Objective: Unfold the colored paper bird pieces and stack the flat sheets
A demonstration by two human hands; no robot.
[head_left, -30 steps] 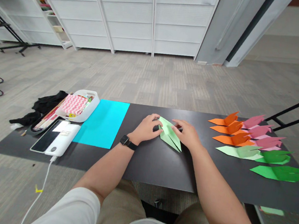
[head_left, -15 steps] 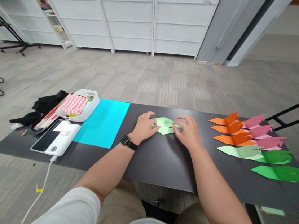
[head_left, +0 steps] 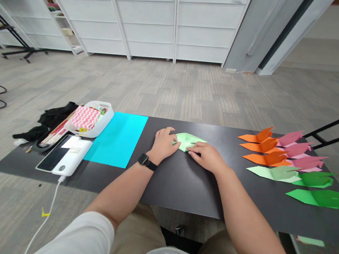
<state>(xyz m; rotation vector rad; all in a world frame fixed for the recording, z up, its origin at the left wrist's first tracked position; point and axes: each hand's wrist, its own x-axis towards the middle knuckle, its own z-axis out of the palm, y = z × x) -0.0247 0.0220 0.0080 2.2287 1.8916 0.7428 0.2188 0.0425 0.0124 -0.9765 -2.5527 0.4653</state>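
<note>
Pale green folded paper (head_left: 185,139), one piece. Head view: flat on the dark bench (head_left: 177,185), mid-length, nearer the far edge. Left hand (head_left: 163,145): fingers loosely curved, thumb and forefinger at the paper's left end; pinched or merely resting, I cannot tell. Right hand (head_left: 207,155): thumb and fingertips pinching the near edge. Toward the right end: orange folded birds (head_left: 264,157). Step, as I judge it: working a fold, both hands. Next move calls for edges lined up, left end steadied, crease pressed firmly.
</note>
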